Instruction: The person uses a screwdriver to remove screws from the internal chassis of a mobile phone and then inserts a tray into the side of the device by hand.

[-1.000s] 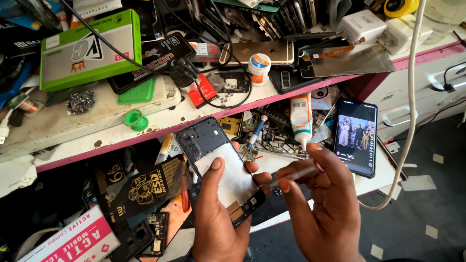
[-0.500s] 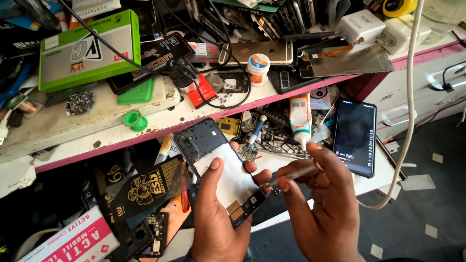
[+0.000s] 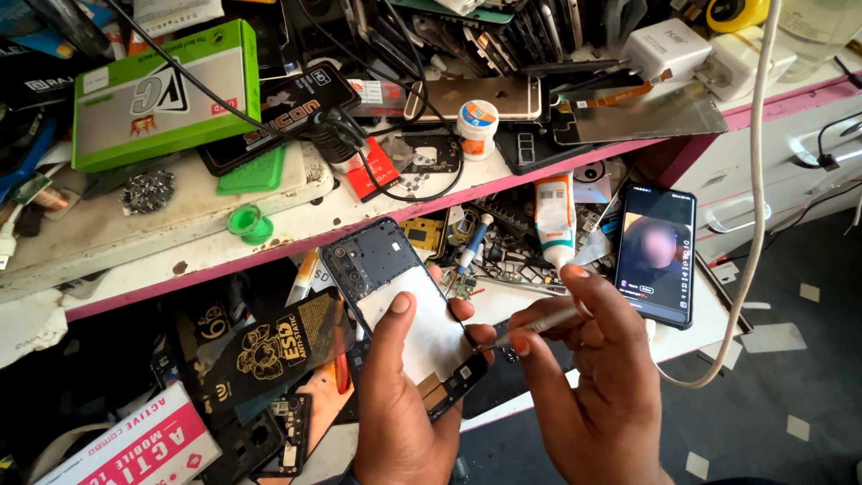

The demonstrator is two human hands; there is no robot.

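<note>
Fingers (image 3: 392, 310) of the left hand (image 3: 404, 395) wrap the opened phone (image 3: 404, 314), thumb flat on the pale inner plate, other fingertips curled round the right edge; the phone is held tilted in the air just in front of the tabletop (image 3: 215, 242). Right hand (image 3: 597, 386) has its fingers pinched together on a thin metal tool (image 3: 539, 325), tip w/ the phone's lower right edge, near the exposed board. Can't tell if the tip is touching.

Risks, as I judge them:
- Phone is held by one hand only, over a cluttered shelf (image 3: 503, 301) of loose parts; a slip of the thumb on that smooth plate could drop it.
- Tool tip is close to the left fingertips; too much push and it may skid off the edge and jab them, or scratch the board.
- Second phone (image 3: 657, 253), screen lit, leans just beside the right wrist; an elbow move could knock it over.
- White cable (image 3: 759, 180) hangs near the right hand, could snag.
- Glue tube (image 3: 555, 216) stands just behind, easy to bump.
</note>
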